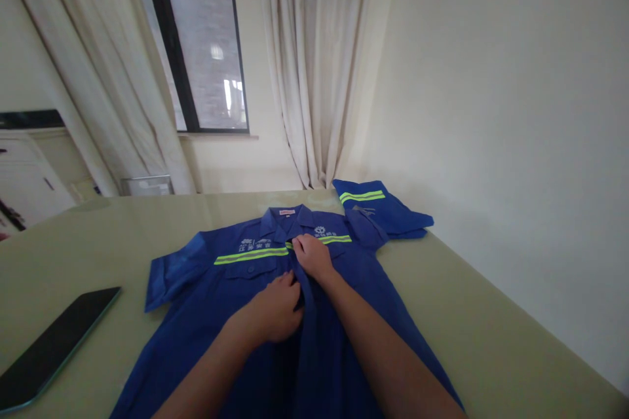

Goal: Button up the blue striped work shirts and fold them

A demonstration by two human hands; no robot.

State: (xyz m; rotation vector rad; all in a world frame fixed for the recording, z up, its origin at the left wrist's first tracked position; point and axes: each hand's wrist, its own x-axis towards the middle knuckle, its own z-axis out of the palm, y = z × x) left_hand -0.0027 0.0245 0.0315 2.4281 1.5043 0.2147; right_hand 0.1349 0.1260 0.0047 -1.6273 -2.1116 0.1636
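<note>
A blue short-sleeved work shirt (pixel 196 321) lies front up on the table, collar away from me. Yellow-green reflective strips and pale printing cross its chest. My right hand (pixel 312 256) pinches the edge of the front placket at the level of the strip, just below the collar. Lower down, my left hand (pixel 278 308) rests at the front opening with its fingers curled against the cloth. Its fingertips are partly hidden, though they appear closed on the other front edge. Below the hands, the two front halves lie slightly apart.
A folded blue garment (pixel 393 213) with a reflective strip lies by the far right sleeve, against the wall side. On the left of the pale green table (pixel 122 229) is a dark flat tablet-like object (pixel 59 347). Curtains (pixel 314 65) and a window (pixel 206 39) stand behind.
</note>
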